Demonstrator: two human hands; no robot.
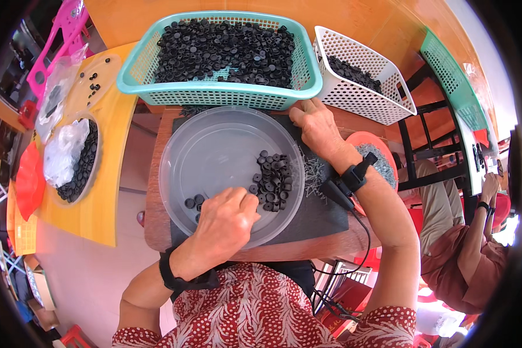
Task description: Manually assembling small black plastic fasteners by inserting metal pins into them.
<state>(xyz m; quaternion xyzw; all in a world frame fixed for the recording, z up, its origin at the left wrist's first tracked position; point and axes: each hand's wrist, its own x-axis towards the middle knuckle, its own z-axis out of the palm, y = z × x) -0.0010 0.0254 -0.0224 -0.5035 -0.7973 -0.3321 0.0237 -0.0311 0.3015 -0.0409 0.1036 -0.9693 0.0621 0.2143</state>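
Note:
A round translucent plastic basin (206,130) stands in front of me, with a heap of small black caps (274,182) on its right side and a few loose black caps (194,202) near its left wall. My left hand (226,214) is over the basin's near part, fingers curled and pressed together; whatever they hold is hidden. Beyond the basin's far right rim, my right hand (319,124) is closed beside the near right corner of a teal basket (214,94) full of black caps. Its fingertips are hidden, so any item in them cannot be made out.
A white perforated basket (371,107) with black parts stands behind my right hand. By my right forearm are scattered metal nails (314,177) and a red bowl (359,139) of them. A yellow table (107,174) at left bears a tub. Another person (470,255) sits at right.

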